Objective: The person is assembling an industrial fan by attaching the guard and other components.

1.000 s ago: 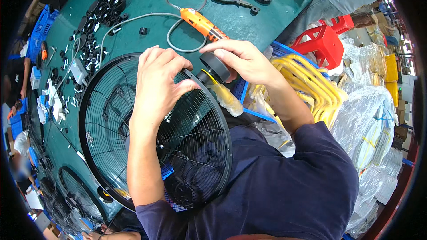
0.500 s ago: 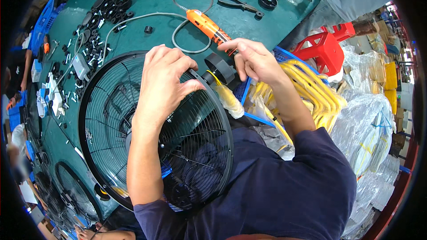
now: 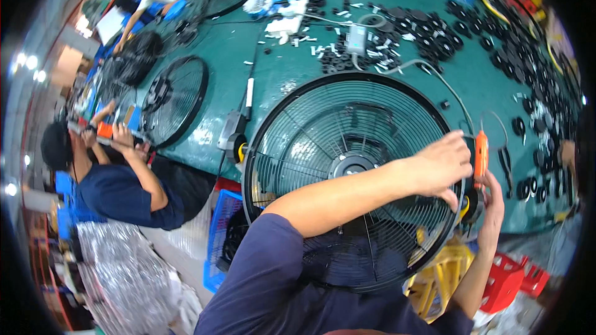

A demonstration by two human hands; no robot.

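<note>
A large round black fan [image 3: 354, 108] with a wire guard stands tilted before me, its lower edge at my body. My left hand [image 3: 441, 164] is closed over its right rim, fingers across the edge and thumb apart below them. Just right of that rim, my right hand [image 3: 492, 208] has its fingers stretched upward beside a black wheel-shaped knob [image 3: 474, 205] on the fan's side. Its fingertips meet the lower end of an orange electric screwdriver [image 3: 481, 152]; no grip on it shows. Yellow material [image 3: 463, 208] sits between knob and rim.
Pliers [image 3: 506, 170] lie right of the screwdriver on the green table [image 3: 230, 93]. Black wheels [image 3: 428, 40] and loose screws lie beyond the fan, near a grey box [image 3: 356, 40] with a cable. Another fan [image 3: 174, 102] and a co-worker [image 3: 130, 180] are left. A red stool [image 3: 501, 285] stands lower right.
My view has swung left, so the fan and both hands appear farther right and the co-workers show more. My left hand stays on the rim; my right hand stays beside the knob.
</note>
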